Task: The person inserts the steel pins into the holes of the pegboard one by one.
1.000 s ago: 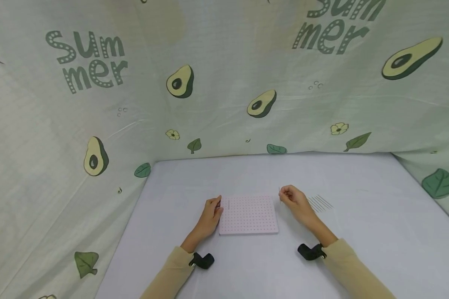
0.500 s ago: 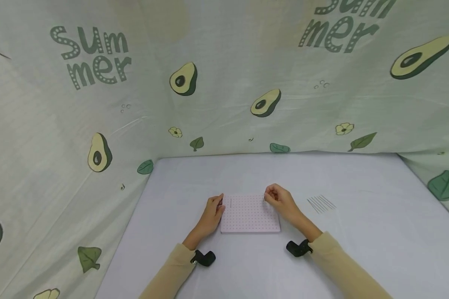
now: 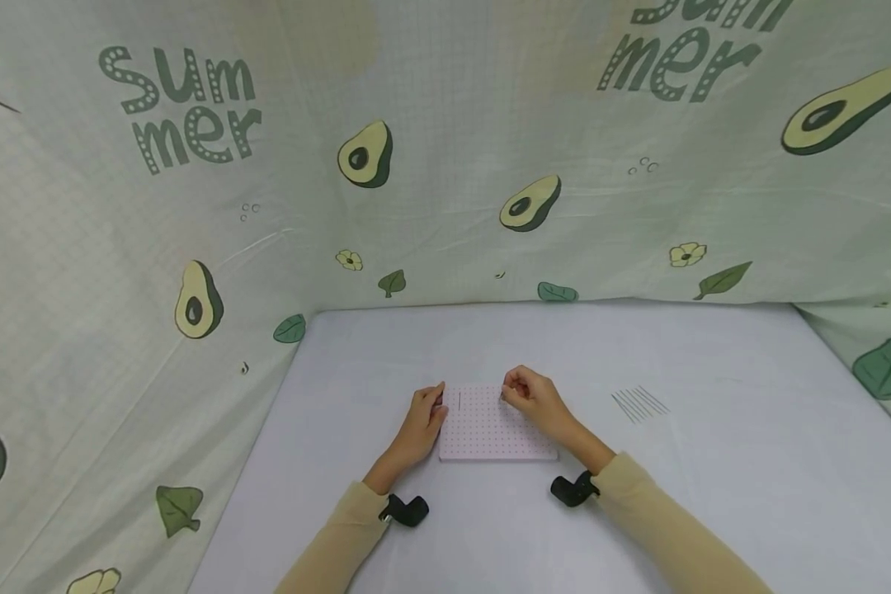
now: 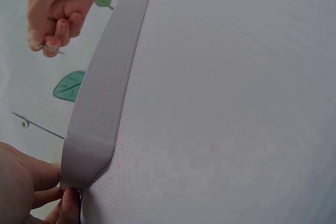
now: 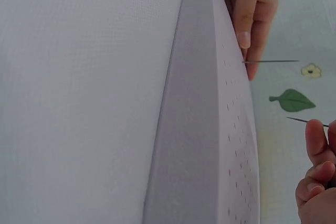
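A pale pink board with rows of small holes [image 3: 497,445] lies flat on the table. My left hand [image 3: 418,421] grips its left edge, thumb and fingers at the far corner in the left wrist view. Near that corner one thin metal needle [image 5: 273,61] stands upright in the board. Between thumb and fingertips my right hand [image 3: 538,400] pinches another needle [image 5: 296,119] over the board's far half. In the right wrist view this needle is tilted, its tip pointing towards the standing one and apart from the holes. The rest of it is hidden in the fingers.
Several loose needles [image 3: 638,404] lie side by side on the white table [image 3: 713,462], right of the board. A cloth with avocado prints [image 3: 431,165] hangs behind the table and along its left side.
My right hand has moved left with its needle, from beside the board to over its far half. My left hand stays at the board's left edge, and the needle there still stands.
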